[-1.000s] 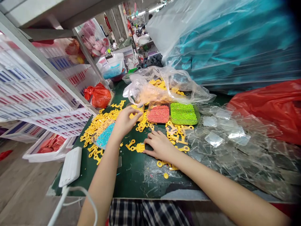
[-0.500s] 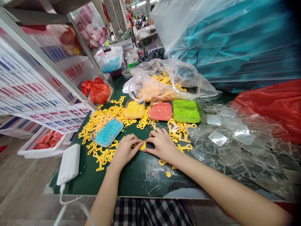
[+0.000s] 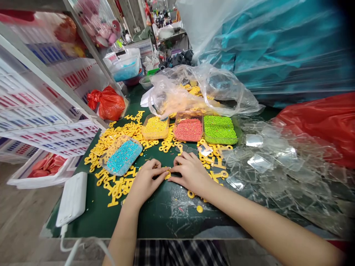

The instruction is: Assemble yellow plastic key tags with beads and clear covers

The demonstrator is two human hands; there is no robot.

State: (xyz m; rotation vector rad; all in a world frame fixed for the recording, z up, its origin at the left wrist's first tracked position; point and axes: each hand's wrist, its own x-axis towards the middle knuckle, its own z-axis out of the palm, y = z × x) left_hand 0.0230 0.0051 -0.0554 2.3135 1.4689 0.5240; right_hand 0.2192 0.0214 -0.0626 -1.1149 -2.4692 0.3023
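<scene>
My left hand [image 3: 148, 177] and my right hand [image 3: 190, 171] meet over the green table, fingertips almost touching. Between them is a small yellow plastic piece [image 3: 167, 174], pinched by both hands and partly hidden by the fingers. Just beyond the hands stand open boxes of tiny beads: blue beads [image 3: 124, 156] in a tilted box at left, then yellow beads [image 3: 156, 125], pink beads [image 3: 188, 129] and green beads [image 3: 219, 128]. Many loose yellow plastic pieces [image 3: 118, 186] with ring ends lie around the boxes. A yellow disc [image 3: 199, 209] rests near the table's front.
Clear plastic squares [image 3: 257, 162] are heaped at right beside a red bag [image 3: 321, 122]. A clear bag of yellow pieces [image 3: 205, 88] lies behind the boxes. A white power bank [image 3: 72, 199] with a cable sits at the left edge, near a tied red bag [image 3: 111, 103] and stacked crates [image 3: 41, 92].
The view has shifted slightly, so the table's left side appears further left. Both hands stay together at the yellow piece, with the left fingertips now nearer the right ones.
</scene>
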